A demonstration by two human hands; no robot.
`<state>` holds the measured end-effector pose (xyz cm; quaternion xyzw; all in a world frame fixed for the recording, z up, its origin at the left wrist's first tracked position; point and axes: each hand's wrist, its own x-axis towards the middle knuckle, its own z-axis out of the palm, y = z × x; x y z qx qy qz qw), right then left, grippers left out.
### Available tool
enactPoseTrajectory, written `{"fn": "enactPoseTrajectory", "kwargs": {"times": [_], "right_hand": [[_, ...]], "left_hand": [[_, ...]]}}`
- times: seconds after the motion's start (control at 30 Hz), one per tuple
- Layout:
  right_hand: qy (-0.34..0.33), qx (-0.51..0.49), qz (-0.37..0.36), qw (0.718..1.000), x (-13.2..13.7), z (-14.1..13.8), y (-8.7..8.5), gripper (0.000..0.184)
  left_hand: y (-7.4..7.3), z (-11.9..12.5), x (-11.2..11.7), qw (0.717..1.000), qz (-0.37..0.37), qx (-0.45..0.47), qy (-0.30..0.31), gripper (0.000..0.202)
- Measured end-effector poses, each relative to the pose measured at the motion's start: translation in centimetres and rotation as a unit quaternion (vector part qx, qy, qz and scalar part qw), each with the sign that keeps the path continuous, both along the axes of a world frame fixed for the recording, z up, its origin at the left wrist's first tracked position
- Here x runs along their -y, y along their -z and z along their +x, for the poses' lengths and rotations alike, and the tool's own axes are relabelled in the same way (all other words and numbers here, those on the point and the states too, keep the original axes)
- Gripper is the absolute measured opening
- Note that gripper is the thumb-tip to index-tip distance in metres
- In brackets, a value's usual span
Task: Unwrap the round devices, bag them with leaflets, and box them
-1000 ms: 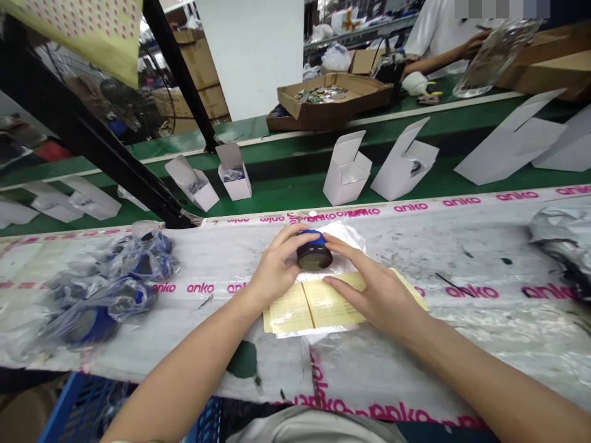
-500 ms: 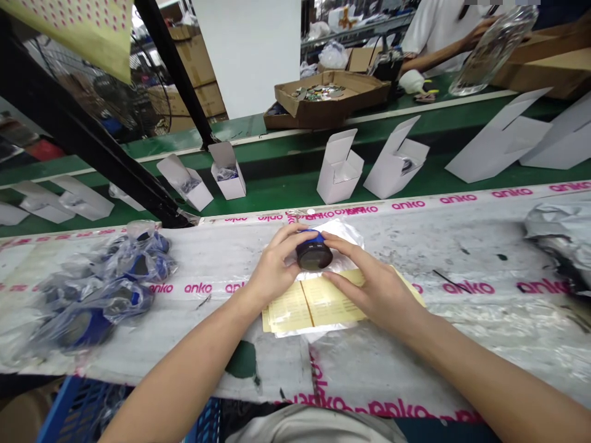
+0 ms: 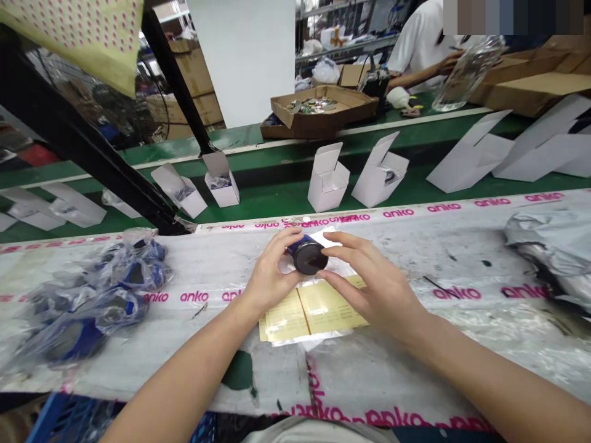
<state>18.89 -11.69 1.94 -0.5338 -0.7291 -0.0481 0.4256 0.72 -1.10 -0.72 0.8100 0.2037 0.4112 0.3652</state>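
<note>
The left hand (image 3: 270,274) holds a dark round canister (image 3: 308,258) in a narrow grip at its blue end; the right hand (image 3: 376,292) hovers open just beside it (thumb nearly touching), above yellow leaflets (image 3: 314,317).

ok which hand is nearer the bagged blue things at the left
Left. The left hand is a short way right of the bagged blue things, holding a dark round jar; the right hand is farther, beyond the jar.

L hand (image 3: 272,274) grips dark round jar (image 3: 308,257), blue band at far side; R hand (image 3: 373,286) open, just beside it. Below: yellow leaflets (image 3: 314,311) on clear plastic sheet (image 3: 341,335). Bagged blue-black items (image 3: 92,301) far L on bench (image 3: 392,246). White cartons (image 3: 323,178) on green belt (image 3: 277,200) beyond.
</note>
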Motion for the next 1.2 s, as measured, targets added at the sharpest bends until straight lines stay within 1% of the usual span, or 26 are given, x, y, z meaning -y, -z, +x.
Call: {"fn": "enactPoseTrajectory", "kwargs": {"times": [0.07, 0.17, 0.27, 0.33, 0.47, 0.63, 0.73, 0.93, 1.03, 1.2], "right_hand": [[-0.002, 0.026, 0.000, 1.000, -0.4, 0.1, -0.7, 0.020], [-0.016, 0.035, -0.001, 0.999, -1.3, -0.1, -1.5, 0.013], [-0.029, 0.022, 0.019, 0.999, -1.9, -0.6, -1.8, 0.016], [-0.030, 0.015, 0.038, 0.999, -2.1, -1.0, -1.8, 0.018], [-0.019, 0.018, 0.067, 0.997, -2.1, -1.3, -1.5, 0.018], [0.007, 0.011, 0.045, 0.999, -1.7, -1.5, -1.4, 0.016], [0.019, 0.011, 0.044, 0.999, -1.5, -1.4, -1.3, 0.016], [-0.010, -0.014, 0.020, 1.000, -0.9, -1.0, -1.4, 0.021], [-0.011, -0.020, 0.013, 1.000, -0.7, -0.9, -1.4, 0.022], [-0.022, -0.029, 0.011, 0.999, -0.7, -0.8, -1.4, 0.025]], "left_hand": [[0.0, 0.0, 0.1, 1.000, -0.003, 0.013, -0.009, 0.061], [0.0, 0.0, 0.1, 0.999, 0.002, 0.028, -0.029, 0.060], [0.0, -0.1, 0.2, 0.997, 0.006, 0.042, -0.057, 0.059], [-0.1, -0.1, 0.3, 0.997, 0.007, 0.045, -0.067, 0.058], [-0.4, -0.3, 0.5, 0.997, 0.017, 0.037, -0.063, 0.056], [-0.6, -0.2, 1.0, 0.997, 0.001, 0.021, -0.068, 0.056], [-0.7, -0.1, 1.2, 0.998, -0.003, 0.018, -0.068, 0.055], [-1.2, 0.1, 1.7, 0.997, -0.008, 0.011, -0.073, 0.057], [-1.4, 0.1, 1.9, 0.997, 0.006, 0.009, -0.071, 0.054], [-1.5, 0.1, 2.0, 0.997, -0.001, -0.001, -0.077, 0.057]]}}
